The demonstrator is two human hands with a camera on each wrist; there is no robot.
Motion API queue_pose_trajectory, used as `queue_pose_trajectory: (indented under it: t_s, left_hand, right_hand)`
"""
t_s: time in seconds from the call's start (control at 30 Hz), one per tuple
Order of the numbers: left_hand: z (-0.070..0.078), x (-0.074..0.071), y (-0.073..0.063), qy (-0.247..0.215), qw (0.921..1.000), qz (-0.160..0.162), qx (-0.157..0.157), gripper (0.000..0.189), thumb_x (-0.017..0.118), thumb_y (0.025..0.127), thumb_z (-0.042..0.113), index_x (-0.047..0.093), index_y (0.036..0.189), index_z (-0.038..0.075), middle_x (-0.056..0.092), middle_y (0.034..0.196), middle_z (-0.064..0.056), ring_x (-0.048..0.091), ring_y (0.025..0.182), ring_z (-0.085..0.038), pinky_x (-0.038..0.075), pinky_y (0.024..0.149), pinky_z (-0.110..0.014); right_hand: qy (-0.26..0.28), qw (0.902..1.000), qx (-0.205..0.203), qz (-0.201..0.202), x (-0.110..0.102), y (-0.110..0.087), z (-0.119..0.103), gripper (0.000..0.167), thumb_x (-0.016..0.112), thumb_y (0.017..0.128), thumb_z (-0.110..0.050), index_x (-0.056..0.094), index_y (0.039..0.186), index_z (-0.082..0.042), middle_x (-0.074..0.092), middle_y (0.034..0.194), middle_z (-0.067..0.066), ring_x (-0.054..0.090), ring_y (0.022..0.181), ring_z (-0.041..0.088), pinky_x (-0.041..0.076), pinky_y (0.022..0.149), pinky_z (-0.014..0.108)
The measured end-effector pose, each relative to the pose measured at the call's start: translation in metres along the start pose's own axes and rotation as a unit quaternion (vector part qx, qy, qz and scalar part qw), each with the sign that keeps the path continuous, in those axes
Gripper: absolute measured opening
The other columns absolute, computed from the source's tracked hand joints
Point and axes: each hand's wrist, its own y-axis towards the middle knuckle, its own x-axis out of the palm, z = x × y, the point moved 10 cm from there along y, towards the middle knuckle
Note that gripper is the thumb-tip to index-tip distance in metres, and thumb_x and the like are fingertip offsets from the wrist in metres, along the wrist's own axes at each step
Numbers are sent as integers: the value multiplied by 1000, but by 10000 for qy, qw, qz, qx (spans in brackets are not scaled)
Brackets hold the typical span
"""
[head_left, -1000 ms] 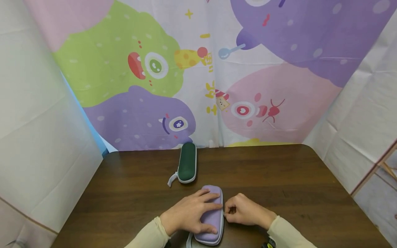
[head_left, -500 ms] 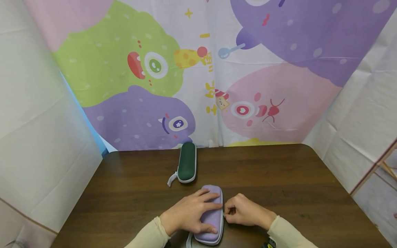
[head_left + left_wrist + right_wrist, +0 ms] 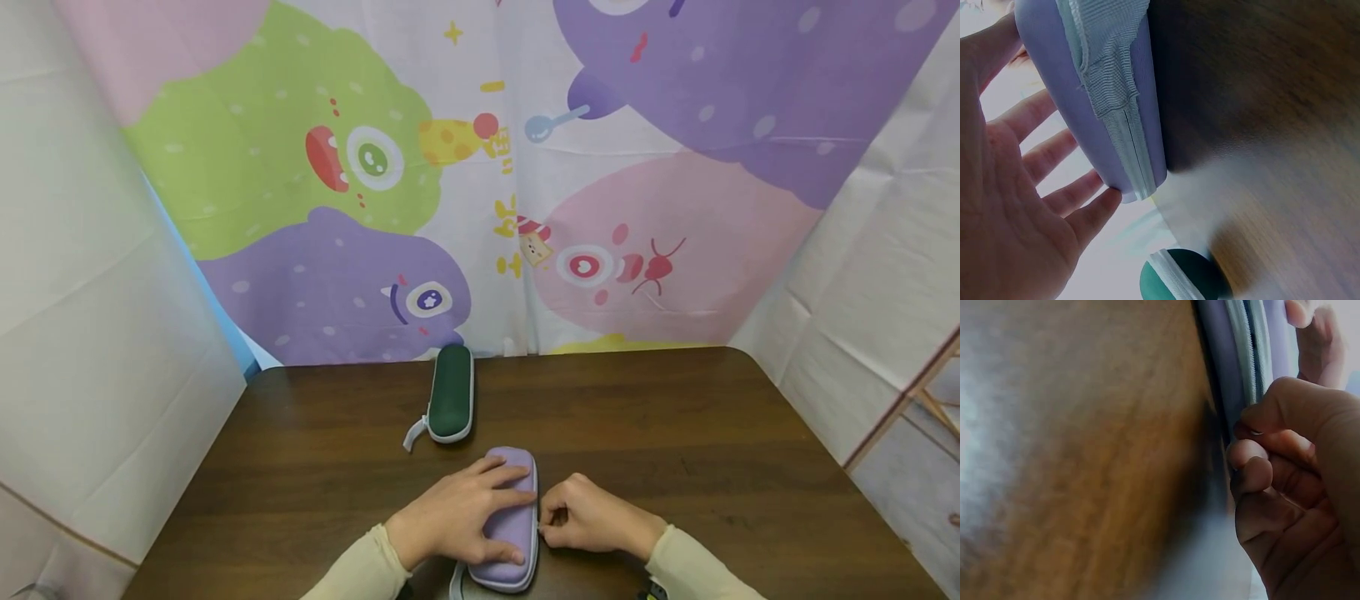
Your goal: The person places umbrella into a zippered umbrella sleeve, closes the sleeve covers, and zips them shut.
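In the head view, a lilac zippered hard case [image 3: 512,542] lies lengthwise on the brown table. My left hand [image 3: 457,512] rests across its top, fingers spread and pressing on the lid. In the left wrist view those fingers [image 3: 1088,219] lean on the lid, and a grey fabric loop [image 3: 1107,56] runs over the near end. At the case's right side, my right hand [image 3: 592,512] pinches the zipper pull between thumb and bent index finger; the pull is mostly hidden by the fingertips. Above the pinch, the zipper [image 3: 1252,353] shows its two rows parted by a dark gap.
A dark green zippered case [image 3: 452,392] with a pale pull strap [image 3: 414,435] lies farther back on the wooden table [image 3: 675,433], near the rear edge. A cartoon-printed cloth [image 3: 480,208] hangs behind, and white sheets stand at both sides.
Both hands stay almost in place. My right hand has slid very slightly toward me along the case's side. The view has shifted a little; the cases have not moved on the table.
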Motion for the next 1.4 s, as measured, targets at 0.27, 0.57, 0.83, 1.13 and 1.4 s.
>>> queue_pose_trajectory:
  t_s: [0.27, 0.57, 0.83, 1.13, 1.4]
  left_hand:
    - [-1, 2, 0, -17, 10000, -41, -27, 70, 68, 87, 69, 63, 143, 27, 51, 156, -1, 46, 145, -32, 42, 117, -42]
    - [-2, 2, 0, -82, 9999, -60, -53, 70, 68, 87, 69, 63, 142, 28, 50, 156, -1, 46, 145, -32, 42, 117, -43]
    - [-1, 2, 0, -21, 10000, -41, -63, 70, 68, 86, 70, 63, 142, 28, 51, 155, -1, 47, 144, -31, 41, 118, -42]
    - [-1, 3, 1, -45, 10000, -28, -56, 70, 70, 86, 68, 63, 142, 27, 50, 156, -1, 46, 145, -31, 39, 119, -43]
    - [0, -2, 0, -110, 9997, -91, -183, 68, 69, 88, 67, 64, 142, 26, 51, 154, -3, 46, 143, -29, 48, 111, -41]
  right_hand:
    - [46, 9999, -98, 30, 1, -1, -4, 22, 74, 81, -2, 68, 71, -21, 59, 69, -21, 47, 62, -16, 44, 53, 7]
    - [-58, 9998, -180, 6, 2, -2, -7, 21, 74, 80, -3, 69, 71, -21, 58, 68, -22, 45, 62, -19, 43, 53, 6]
    - [-68, 9998, -194, -49, 4, -2, -9, 22, 74, 81, -4, 69, 70, -21, 58, 67, -22, 44, 61, -20, 42, 52, 5]
    - [129, 9996, -126, -226, 7, -4, -12, 22, 74, 83, -4, 71, 72, -22, 60, 66, -21, 45, 60, -20, 43, 51, 7]
    - [-51, 9995, -267, -169, 2, -5, -14, 22, 74, 81, -2, 70, 70, -21, 58, 67, -21, 43, 61, -21, 42, 52, 5]
